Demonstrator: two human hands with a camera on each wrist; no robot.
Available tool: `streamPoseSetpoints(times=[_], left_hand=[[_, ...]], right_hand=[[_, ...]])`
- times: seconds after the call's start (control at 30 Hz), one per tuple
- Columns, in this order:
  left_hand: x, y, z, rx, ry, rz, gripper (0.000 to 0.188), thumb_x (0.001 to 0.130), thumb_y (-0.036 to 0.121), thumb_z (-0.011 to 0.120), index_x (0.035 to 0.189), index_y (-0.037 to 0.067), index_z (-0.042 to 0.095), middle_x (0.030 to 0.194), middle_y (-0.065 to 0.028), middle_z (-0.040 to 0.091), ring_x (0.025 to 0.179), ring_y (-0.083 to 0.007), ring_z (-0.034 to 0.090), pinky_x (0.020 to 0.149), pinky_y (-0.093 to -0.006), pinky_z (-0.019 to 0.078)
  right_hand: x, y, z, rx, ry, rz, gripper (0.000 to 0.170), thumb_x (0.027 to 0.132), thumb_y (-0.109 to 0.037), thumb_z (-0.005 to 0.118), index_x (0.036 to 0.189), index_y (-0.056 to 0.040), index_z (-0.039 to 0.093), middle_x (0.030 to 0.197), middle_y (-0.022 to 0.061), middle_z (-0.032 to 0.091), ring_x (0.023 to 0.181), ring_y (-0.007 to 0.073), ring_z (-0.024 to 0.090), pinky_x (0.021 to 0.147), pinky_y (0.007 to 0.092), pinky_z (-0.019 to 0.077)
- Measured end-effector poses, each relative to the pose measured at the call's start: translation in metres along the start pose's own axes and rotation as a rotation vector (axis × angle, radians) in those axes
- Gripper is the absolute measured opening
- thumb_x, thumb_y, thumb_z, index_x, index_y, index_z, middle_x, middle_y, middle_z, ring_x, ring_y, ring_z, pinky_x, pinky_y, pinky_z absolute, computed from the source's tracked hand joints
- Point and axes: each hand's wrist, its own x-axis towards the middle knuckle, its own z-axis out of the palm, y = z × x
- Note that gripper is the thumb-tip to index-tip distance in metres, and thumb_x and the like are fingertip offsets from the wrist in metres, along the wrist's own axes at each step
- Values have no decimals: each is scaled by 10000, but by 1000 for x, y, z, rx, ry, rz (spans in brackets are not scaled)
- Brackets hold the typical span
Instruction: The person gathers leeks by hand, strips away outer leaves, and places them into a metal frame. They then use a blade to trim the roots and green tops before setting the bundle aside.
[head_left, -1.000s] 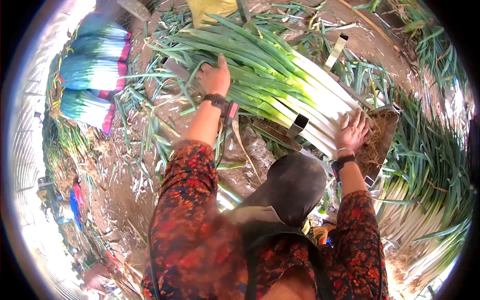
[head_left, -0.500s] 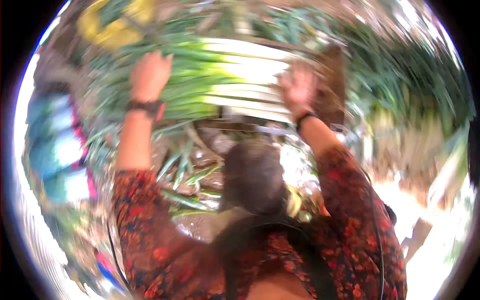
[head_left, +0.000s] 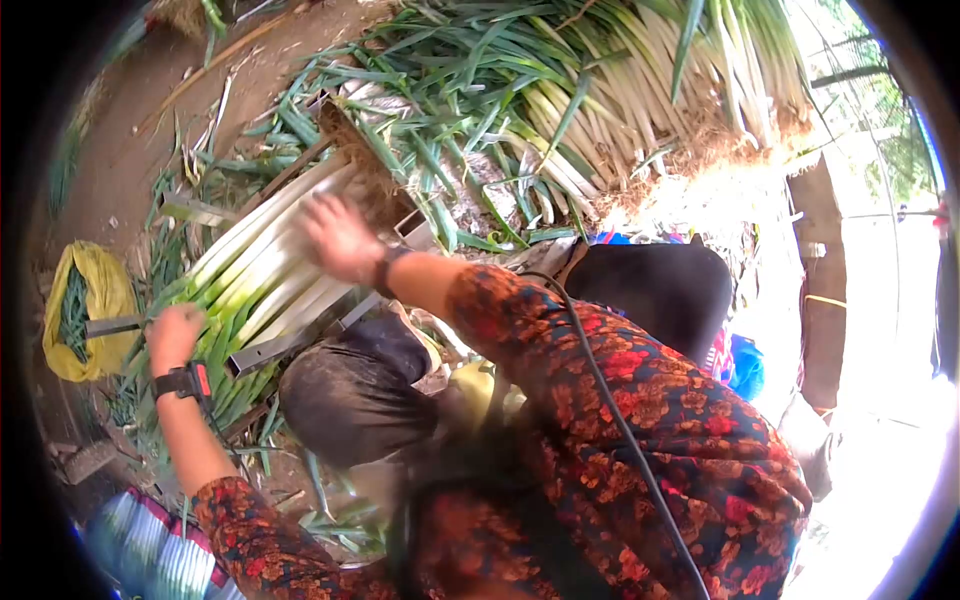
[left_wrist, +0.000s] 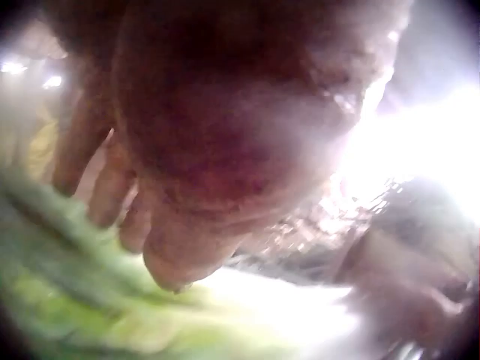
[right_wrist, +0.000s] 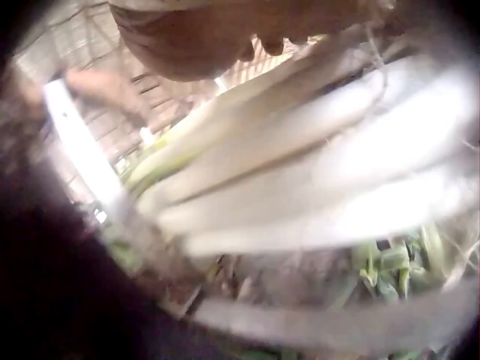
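Note:
A thick bundle of long green onions [head_left: 268, 240] lies in a metal frame [head_left: 275, 352], white stalks and roots toward the top, green leaves toward the lower left. My left hand [head_left: 173, 338] is over the leaves near where green turns white; in the left wrist view its fingers [left_wrist: 112, 187] point down at the blurred leaves. My right hand [head_left: 338, 238], blurred, is spread over the white stalks near the root end. In the right wrist view that hand [right_wrist: 195, 37] shows just above the stalks [right_wrist: 300, 172]. Neither hand curls round anything.
A large heap of green onions [head_left: 600, 100] lies at the upper right. A yellow sack [head_left: 110, 290] with leaves inside stands at the left. Packed bundles with red bands [head_left: 165, 530] lie at the lower left. The person's knee [head_left: 345, 400] is close beside the frame.
The head view has turned right, so the frame and bundle now appear at the left. My left hand has come nearer the white part; my right hand stays by the root end.

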Motion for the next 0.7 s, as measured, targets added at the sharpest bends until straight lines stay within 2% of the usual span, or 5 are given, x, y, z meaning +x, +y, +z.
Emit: streamPoseSetpoints(times=[0.17,0.27,0.33,0.5,0.7], left_hand=[[-117,142,-62,-543,568,627,368,937,175,569,1278,36,572,1289,-125,590,1204,-237,535,1050,-346,372],[-159,234,-37,-815,459,1116,381,860,120,658,1230,49,596,1231,-115,595,1181,-262,527,1033,-383,385],[-154,285,-8,-722,308,1311,437,820,210,714,1221,73,607,1245,-144,547,1156,-310,522,1027,-407,383],[-133,333,32,-596,19,1208,428,832,263,703,1200,61,622,1273,-185,538,1199,-348,497,1037,-398,384],[-120,360,21,-667,84,1023,372,821,214,694,1136,26,631,1142,-169,592,1093,-334,549,970,-393,426]], right_hand=[[-140,28,-48,211,-126,-282,382,808,-191,633,1182,-122,597,1175,113,586,1118,314,543,909,479,442],[-178,121,-47,-145,-484,106,293,759,-102,599,1044,-95,665,978,113,640,979,298,601,845,440,480],[-193,215,-79,-231,-282,411,249,746,-107,578,978,-79,662,951,135,649,950,320,609,837,432,501],[-202,398,-220,-875,114,943,496,841,-321,566,1262,-64,508,1328,173,515,1265,357,453,1017,513,381],[-183,443,-303,-471,44,1346,589,818,-500,618,1254,-107,560,1248,151,599,1172,315,563,987,452,445]])
